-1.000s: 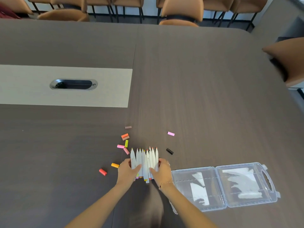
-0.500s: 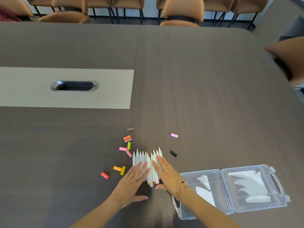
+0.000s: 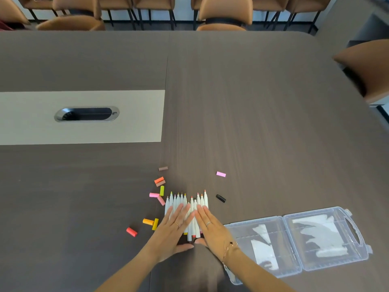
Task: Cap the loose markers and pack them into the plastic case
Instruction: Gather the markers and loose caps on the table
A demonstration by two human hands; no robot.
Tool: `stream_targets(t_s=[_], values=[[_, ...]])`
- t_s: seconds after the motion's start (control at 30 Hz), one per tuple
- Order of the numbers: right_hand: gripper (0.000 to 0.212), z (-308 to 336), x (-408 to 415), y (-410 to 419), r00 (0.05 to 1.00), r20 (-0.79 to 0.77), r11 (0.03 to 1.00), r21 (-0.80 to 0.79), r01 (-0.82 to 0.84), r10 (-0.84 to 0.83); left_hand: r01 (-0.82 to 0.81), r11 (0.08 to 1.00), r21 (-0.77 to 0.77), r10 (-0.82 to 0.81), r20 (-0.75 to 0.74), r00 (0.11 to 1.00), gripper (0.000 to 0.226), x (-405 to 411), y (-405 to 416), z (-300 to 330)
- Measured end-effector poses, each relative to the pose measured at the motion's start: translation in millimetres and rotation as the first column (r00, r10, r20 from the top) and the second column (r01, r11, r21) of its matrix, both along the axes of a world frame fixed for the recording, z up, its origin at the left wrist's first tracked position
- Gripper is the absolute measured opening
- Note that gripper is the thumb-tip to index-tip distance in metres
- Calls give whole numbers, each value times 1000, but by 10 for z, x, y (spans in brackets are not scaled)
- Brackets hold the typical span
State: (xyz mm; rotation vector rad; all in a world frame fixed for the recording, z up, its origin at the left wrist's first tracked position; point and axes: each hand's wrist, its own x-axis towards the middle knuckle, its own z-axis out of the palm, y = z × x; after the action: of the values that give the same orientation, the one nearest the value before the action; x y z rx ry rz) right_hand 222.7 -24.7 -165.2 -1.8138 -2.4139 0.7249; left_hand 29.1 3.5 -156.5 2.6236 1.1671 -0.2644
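We see a row of uncapped markers [image 3: 185,202] lying side by side on the dark tabletop [image 3: 263,123], their coloured tips pointing away from us. Both hands lie flat on top of the row with fingers straight and held together: the left hand [image 3: 175,226] covers the left half, the right hand [image 3: 210,225] the right half, and their fingertips nearly meet over the middle markers. The thumbs stick out toward us, past the near ends of the markers. Each hand wears a ring, and the right wrist carries a thin bracelet [image 3: 228,248].

Loose caps lie scattered around the row. To its left we find a pink cap [image 3: 154,194], a second pink cap [image 3: 161,200] and a yellow-green cap [image 3: 161,190] just beside the tips, with an orange cap [image 3: 159,180] and a brown cap [image 3: 163,168] farther out. Nearer us on the left lie an amber cap [image 3: 148,221] touching a yellow cap [image 3: 155,224], and a red cap [image 3: 131,232] a little apart. To the right of the tips sit a black cap [image 3: 220,198] and, farther off, a lilac cap [image 3: 221,174].

The clear plastic case [image 3: 294,241] lies open flat on the tabletop to the right of the hands, both halves facing up, near the right forearm. No markers are in it.

A pale panel with an oval cable opening [image 3: 86,114] sits farther left, and brown chairs [image 3: 225,13] line the far edge.
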Motion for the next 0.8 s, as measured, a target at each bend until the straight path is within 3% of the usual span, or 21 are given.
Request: stream_targets(t_s=[0.1, 0.23, 0.3, 0.4, 0.47, 0.53, 0.63, 0.73, 0.8], values=[[123, -1, 17, 12, 1000, 26, 999, 42, -6, 5, 24, 1000, -2, -24, -23, 999, 88, 26, 46, -86], [65, -77, 42, -39, 996, 78, 985, 172, 25, -39, -1, 999, -43, 0, -38, 999, 80, 50, 2, -172], [72, -56, -15, -80, 997, 44, 983, 177, 56, -64, -1, 999, -53, -2, -56, 998, 78, 49, -1, -183], [125, 1, -99, -87, 992, -27, 984, 120, 129, -126, 13, 996, -94, -20, -81, 996, 76, 39, 43, -190], [136, 8, -84, -68, 994, -53, 987, 130, 98, -92, 22, 995, -94, -30, -82, 996, 75, 32, 83, -184], [121, -6, 34, -38, 1000, -13, 988, 157, 7, -5, 30, 997, -65, -33, -56, 998, 72, 19, 133, -168], [76, -21, 241, 22, 986, 138, 977, 178, -121, 97, 83, 996, 17, -82, -21, 996, 70, -17, 156, -191], [65, -49, 304, 54, 970, 210, 972, 175, -157, 119, 93, 996, 16, -93, -24, 995, 71, -26, 170, -201], [69, -47, 287, 49, 975, 173, 970, 174, -171, 141, 70, 998, -8, -70, -36, 997, 71, -25, 184, -209]])
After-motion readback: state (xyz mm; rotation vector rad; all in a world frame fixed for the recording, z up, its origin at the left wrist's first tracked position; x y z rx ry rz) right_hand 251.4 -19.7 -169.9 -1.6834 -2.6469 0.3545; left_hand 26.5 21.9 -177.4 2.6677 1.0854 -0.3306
